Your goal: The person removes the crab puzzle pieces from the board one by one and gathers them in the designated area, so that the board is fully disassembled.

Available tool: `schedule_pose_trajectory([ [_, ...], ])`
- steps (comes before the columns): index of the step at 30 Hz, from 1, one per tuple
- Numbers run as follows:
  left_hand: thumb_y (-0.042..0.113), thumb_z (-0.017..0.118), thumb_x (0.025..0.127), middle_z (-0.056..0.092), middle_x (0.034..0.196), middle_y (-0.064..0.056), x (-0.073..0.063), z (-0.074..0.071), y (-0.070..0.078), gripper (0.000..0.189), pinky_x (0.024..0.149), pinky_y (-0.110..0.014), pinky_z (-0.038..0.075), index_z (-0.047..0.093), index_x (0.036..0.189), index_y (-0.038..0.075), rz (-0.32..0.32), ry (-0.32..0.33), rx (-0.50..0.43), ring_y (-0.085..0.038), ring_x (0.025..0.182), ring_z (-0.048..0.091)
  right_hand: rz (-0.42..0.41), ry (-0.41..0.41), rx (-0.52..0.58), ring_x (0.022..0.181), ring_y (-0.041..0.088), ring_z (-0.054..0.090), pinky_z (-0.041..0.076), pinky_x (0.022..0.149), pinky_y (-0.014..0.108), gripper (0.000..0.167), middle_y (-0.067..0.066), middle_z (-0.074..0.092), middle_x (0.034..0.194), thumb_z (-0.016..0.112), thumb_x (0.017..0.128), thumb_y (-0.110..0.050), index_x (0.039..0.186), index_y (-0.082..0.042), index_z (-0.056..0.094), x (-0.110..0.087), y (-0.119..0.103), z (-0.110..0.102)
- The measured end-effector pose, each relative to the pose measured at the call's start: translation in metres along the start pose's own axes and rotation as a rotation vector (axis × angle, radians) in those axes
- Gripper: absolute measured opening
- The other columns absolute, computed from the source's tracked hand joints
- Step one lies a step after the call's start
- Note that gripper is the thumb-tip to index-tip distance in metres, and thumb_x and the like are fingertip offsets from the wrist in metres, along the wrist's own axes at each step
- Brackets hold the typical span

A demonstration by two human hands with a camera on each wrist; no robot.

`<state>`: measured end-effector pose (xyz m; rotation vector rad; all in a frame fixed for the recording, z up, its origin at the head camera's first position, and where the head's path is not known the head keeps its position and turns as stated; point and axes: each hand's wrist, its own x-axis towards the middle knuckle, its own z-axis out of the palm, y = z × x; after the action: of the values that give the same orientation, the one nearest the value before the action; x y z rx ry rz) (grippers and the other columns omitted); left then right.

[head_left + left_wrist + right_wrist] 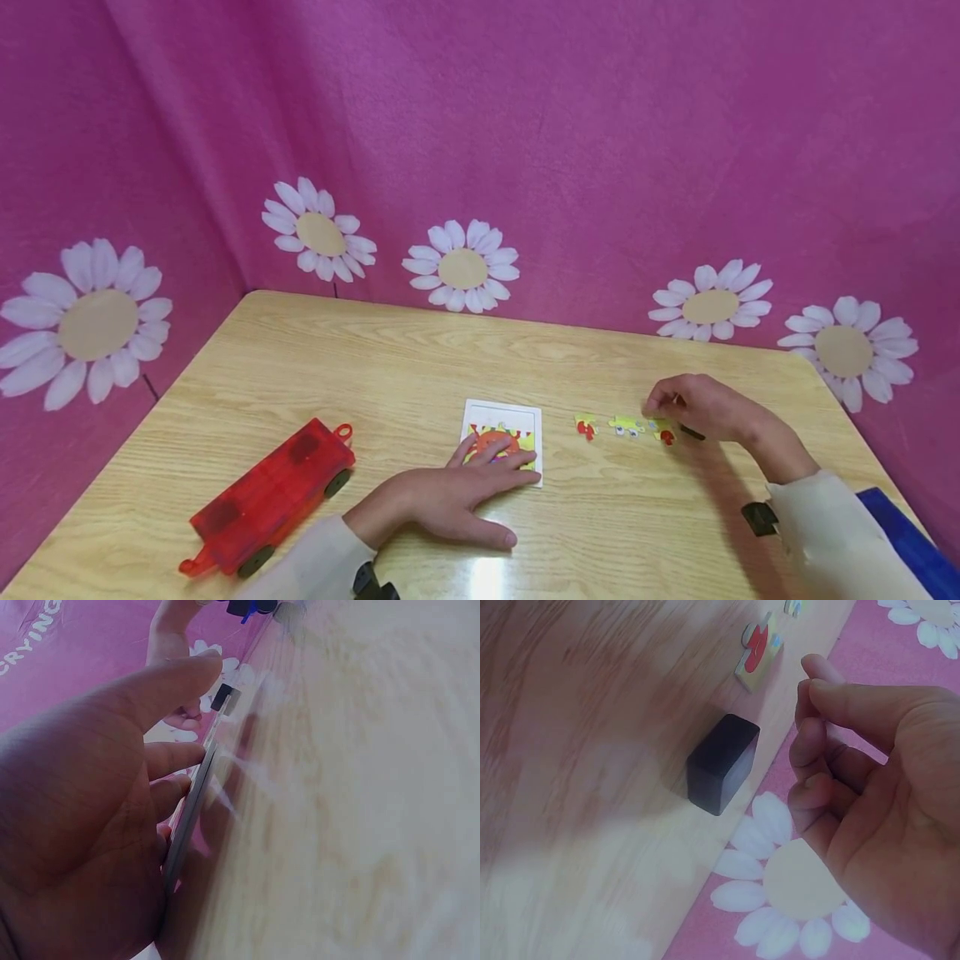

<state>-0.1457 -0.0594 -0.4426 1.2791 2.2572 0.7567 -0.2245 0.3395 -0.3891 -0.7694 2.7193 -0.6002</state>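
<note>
Head view: my left hand (461,498), fingers spread, rests on the puzzle (502,405). Well apart, my right hand (708,408), fingers curled, is near three pieces (626,426) and a black block (724,765). Left of both hands stands a red cart (273,492).

the left sleeve (315,560) and right sleeve (847,533) are plain cream; a small black camera (370,583) sits by the first, a boxy black camera (760,518) by the second.

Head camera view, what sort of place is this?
Probably a tabletop play area: jigsaw puzzle pieces and a red toy trailer sit on a wood-grain table, with pink daisy-print fabric behind.
</note>
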Motion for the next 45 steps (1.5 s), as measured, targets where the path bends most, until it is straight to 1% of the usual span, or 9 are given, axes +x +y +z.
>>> schedule_pose_trajectory([
  [7,0.056,0.058,0.100,0.015,0.171,0.008,0.001,0.001,0.001,0.074,0.119,-0.060,-0.008,0.034,0.163,0.024,0.004,-0.003,-0.015,-0.022,0.157,-0.006,0.014,0.034,0.021,0.075,0.011,0.055,0.048,0.067,0.030,0.008,-0.003,0.068,0.089,0.067,0.099,-0.005,0.098,-0.010,0.073,0.002,-0.015,-0.002],
  [10,0.056,0.059,0.100,0.015,0.171,0.008,-0.001,0.000,0.002,0.075,0.119,-0.060,-0.008,0.035,0.163,0.024,-0.003,0.001,-0.007,-0.023,0.157,-0.005,-0.013,0.048,0.050,0.074,0.011,0.055,0.048,0.067,0.030,0.008,-0.003,0.066,0.088,0.065,0.101,-0.007,0.100,-0.010,0.072,0.006,-0.026,0.000],
  [16,0.055,0.059,0.100,0.016,0.171,0.006,-0.002,0.000,0.006,0.075,0.119,-0.060,-0.007,0.035,0.162,0.022,-0.010,0.007,0.046,-0.024,0.157,-0.005,-0.052,0.052,0.121,0.083,0.014,0.058,0.052,0.073,0.031,0.012,0.001,0.068,0.095,0.062,0.102,-0.004,0.106,-0.008,0.072,0.019,-0.050,0.007],
  [20,0.054,0.059,0.101,0.019,0.170,0.004,-0.001,-0.001,0.011,0.075,0.121,-0.059,-0.002,0.034,0.163,0.021,-0.018,0.023,0.070,-0.026,0.157,0.000,-0.109,0.049,0.159,0.081,0.013,0.059,0.052,0.073,0.030,0.012,0.004,0.069,0.094,0.061,0.101,-0.003,0.106,-0.005,0.072,0.033,-0.066,0.014],
  [26,0.052,0.058,0.102,0.024,0.169,0.000,-0.005,-0.001,0.025,0.073,0.122,-0.052,0.015,0.036,0.162,0.017,0.008,0.059,0.155,-0.030,0.156,0.012,-0.189,0.000,0.182,0.076,0.013,0.058,0.051,0.068,0.029,0.014,0.002,0.068,0.090,0.062,0.100,-0.002,0.110,-0.006,0.071,0.058,-0.095,0.034],
  [30,0.055,0.057,0.102,0.020,0.170,-0.006,-0.009,0.001,0.033,0.074,0.121,-0.057,0.014,0.036,0.162,0.016,0.009,0.043,0.240,-0.033,0.155,0.012,-0.251,-0.053,0.193,0.077,0.012,0.059,0.051,0.069,0.030,0.016,0.001,0.068,0.089,0.062,0.100,-0.003,0.114,-0.006,0.069,0.073,-0.116,0.048],
  [33,0.059,0.056,0.101,0.016,0.171,-0.008,-0.011,0.004,0.035,0.080,0.121,-0.060,0.012,0.031,0.163,0.016,-0.025,0.035,0.283,-0.034,0.155,0.009,-0.274,-0.093,0.216,0.079,0.010,0.061,0.052,0.071,0.030,0.016,0.001,0.070,0.090,0.061,0.101,-0.005,0.115,-0.007,0.069,0.083,-0.129,0.058],
  [41,0.062,0.054,0.100,0.014,0.170,-0.013,-0.011,0.008,0.034,0.087,0.121,-0.059,0.009,0.024,0.165,0.013,-0.088,0.010,0.266,-0.034,0.155,0.006,-0.275,-0.146,0.255,0.067,0.006,0.053,0.047,0.068,0.027,0.018,-0.006,0.059,0.073,0.056,0.103,-0.006,0.114,-0.008,0.071,0.101,-0.145,0.074],
  [45,0.062,0.054,0.100,0.012,0.170,-0.013,-0.011,0.008,0.032,0.086,0.121,-0.060,0.007,0.023,0.165,0.014,-0.092,-0.002,0.222,-0.034,0.155,0.004,-0.265,-0.143,0.253,0.071,0.007,0.053,0.047,0.072,0.028,0.021,-0.006,0.059,0.078,0.055,0.103,-0.005,0.113,-0.009,0.072,0.106,-0.147,0.080],
])
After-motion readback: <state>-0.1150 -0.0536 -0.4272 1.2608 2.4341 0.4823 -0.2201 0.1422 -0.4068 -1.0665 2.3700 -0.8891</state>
